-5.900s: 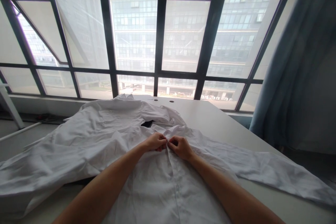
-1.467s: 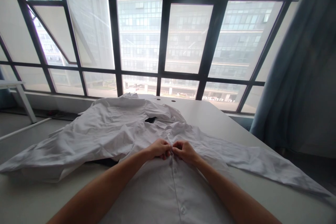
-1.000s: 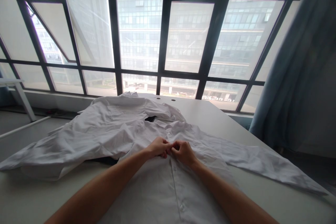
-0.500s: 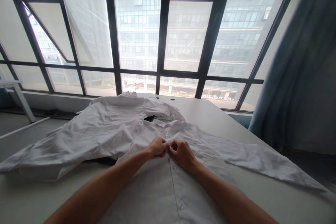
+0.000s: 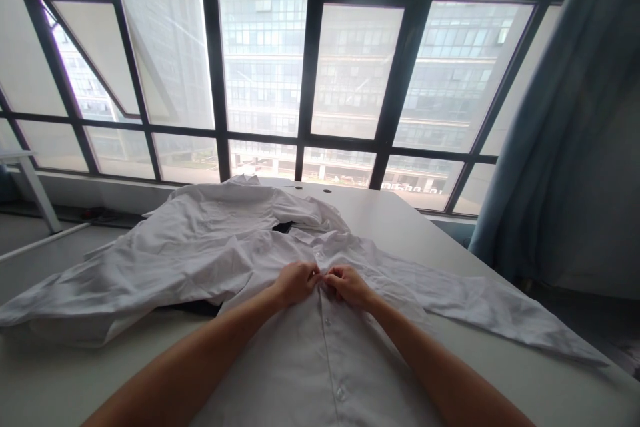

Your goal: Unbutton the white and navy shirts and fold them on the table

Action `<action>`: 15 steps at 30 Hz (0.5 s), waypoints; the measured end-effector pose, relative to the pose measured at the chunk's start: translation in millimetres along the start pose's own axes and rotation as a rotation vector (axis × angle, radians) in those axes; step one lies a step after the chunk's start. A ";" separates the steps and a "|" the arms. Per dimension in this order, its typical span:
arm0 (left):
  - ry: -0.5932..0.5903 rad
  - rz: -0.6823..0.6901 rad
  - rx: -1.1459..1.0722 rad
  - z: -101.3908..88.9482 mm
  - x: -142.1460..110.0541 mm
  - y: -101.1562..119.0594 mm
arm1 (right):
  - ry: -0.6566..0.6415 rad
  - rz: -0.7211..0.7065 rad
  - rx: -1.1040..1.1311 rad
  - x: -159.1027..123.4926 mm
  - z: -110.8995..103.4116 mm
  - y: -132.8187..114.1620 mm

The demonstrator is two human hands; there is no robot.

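Observation:
A white button-up shirt (image 5: 300,360) lies face up on the table, collar away from me and sleeves spread to both sides. My left hand (image 5: 296,282) is closed in a pinch on the shirt's front placket below the collar. Right beside it, my right hand (image 5: 346,285) pinches the placket from the other side, fingertips almost meeting the left ones. Whatever button sits between the fingers is hidden. Down the front toward me, clear buttons show, one of them a lower button (image 5: 341,393). One more button (image 5: 317,254) shows above my hands.
More white shirts (image 5: 220,203) lie rumpled at the far left, with something dark (image 5: 283,227) showing among them. The white table (image 5: 385,220) extends to the large window (image 5: 263,67). A blue-grey curtain (image 5: 550,127) hangs at right; another white table (image 5: 35,187) stands at left.
Both hands stay at the same spot on the placket with small finger shifts. My right hand's fingers have turned slightly, and the left hand's knuckles have rolled a little. The view has moved slightly.

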State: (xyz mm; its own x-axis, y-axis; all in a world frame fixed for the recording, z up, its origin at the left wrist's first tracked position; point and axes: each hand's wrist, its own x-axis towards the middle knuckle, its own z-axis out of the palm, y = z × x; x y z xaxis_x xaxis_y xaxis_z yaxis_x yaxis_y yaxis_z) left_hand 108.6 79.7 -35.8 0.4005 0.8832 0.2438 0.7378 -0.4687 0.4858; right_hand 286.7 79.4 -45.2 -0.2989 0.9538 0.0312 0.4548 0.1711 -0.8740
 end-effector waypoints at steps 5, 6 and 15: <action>0.074 0.025 0.302 -4.8 -1.6 -14.5 | 0.225 -0.148 -0.481 -4.2 -7.4 -4.7; 0.053 -0.041 0.343 -5.6 -1.0 -19.1 | 0.290 -0.158 -0.589 -4.7 -12.5 -3.3; -0.275 -0.259 0.377 -18.2 8.1 -44.1 | -0.027 0.308 -0.822 -8.3 -75.5 23.4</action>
State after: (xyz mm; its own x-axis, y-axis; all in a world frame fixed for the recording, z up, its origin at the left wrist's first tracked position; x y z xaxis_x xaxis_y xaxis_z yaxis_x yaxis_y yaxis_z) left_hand 69.4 107.7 -39.9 0.2692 0.9581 -0.0975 0.9553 -0.2529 0.1530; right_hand 363.1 94.1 -29.3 -0.0785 0.9824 -0.1694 0.9758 0.0409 -0.2150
